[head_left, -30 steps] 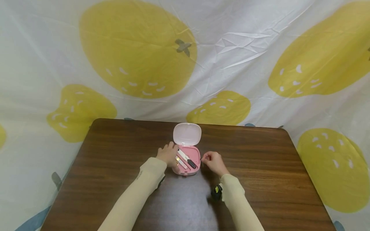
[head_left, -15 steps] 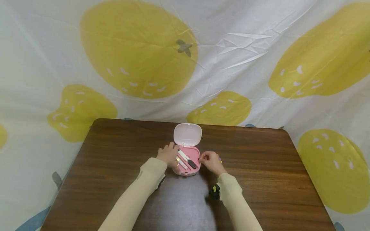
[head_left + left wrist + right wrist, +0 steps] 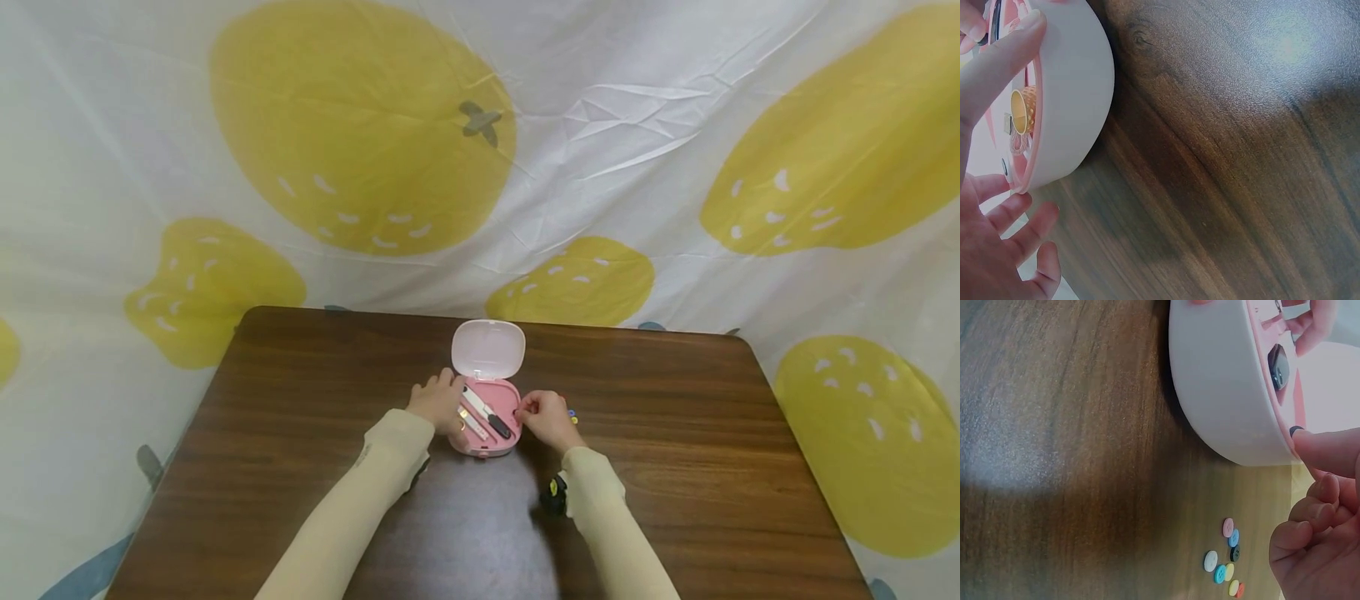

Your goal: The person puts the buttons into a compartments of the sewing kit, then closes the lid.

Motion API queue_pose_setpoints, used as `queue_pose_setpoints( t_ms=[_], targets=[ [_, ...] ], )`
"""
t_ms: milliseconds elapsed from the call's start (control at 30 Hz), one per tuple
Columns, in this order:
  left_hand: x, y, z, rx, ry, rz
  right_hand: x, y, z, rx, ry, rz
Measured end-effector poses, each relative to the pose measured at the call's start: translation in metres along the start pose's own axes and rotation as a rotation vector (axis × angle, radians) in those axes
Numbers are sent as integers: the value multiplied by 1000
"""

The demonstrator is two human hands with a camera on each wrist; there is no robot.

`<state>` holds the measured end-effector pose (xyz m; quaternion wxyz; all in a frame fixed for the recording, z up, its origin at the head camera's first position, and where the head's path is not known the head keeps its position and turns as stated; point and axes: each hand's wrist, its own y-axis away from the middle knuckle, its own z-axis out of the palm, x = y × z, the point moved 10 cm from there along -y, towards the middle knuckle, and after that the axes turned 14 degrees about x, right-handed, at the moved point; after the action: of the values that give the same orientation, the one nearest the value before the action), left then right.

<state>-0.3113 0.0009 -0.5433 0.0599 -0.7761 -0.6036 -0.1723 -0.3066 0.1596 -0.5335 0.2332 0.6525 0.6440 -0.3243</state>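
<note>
Cream long sleeves [image 3: 375, 479] cover both arms (a black wrist device [image 3: 557, 495] on the right).

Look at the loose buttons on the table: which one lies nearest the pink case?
The pale pink button, at the cluster's top end nearest the case; the others trail away below it.

Pink case [image 3: 486, 421], lid up, tools inside, mid-table
</note>
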Motion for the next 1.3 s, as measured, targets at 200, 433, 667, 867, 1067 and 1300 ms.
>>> queue_pose_setpoints(
  t_ms=[200,433,667,867,1067,1300],
  targets=[
    [-1,0,0,-16,-5,-9,-3,0,4,-26,-9,-13],
    [-2,-1,2,-12,-8,-8,-4,-1,7,-21,1,-32],
    [-1,0,1,-11,-6,-8,-3,0,8,-18,0,-36],
    [-2,0,2,-12,-8,-8,-4,0,7,-12,1,-38],
    [-1,0,1,-11,-3,-8,-7,1,6,-7,0,-72],
    [-1,0,1,-15,1,-14,-8,0,-8,102,-25,-107]
  ],
)
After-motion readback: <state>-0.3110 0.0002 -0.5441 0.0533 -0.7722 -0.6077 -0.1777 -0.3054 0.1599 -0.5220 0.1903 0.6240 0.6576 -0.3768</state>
